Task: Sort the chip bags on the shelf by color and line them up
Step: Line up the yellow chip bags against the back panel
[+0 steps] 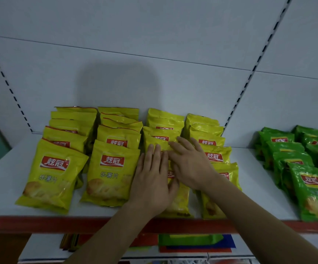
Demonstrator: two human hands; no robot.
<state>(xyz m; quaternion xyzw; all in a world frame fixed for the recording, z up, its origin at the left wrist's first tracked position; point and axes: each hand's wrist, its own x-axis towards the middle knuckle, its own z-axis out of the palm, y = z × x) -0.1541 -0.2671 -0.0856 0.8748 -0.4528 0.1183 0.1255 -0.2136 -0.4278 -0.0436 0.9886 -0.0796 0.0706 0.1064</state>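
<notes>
Yellow chip bags (112,164) lie in four rows on the white shelf (0,189); left hand (152,180) and right hand (190,164) press flat, fingers straight, gripping nothing, on the third row; green chip bags (314,189) lie well apart at right

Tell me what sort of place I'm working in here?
Likely a shop aisle: a slotted white back panel, a red-edged shelf, and identical yellow chip bags and green chip bags in rows.
</notes>
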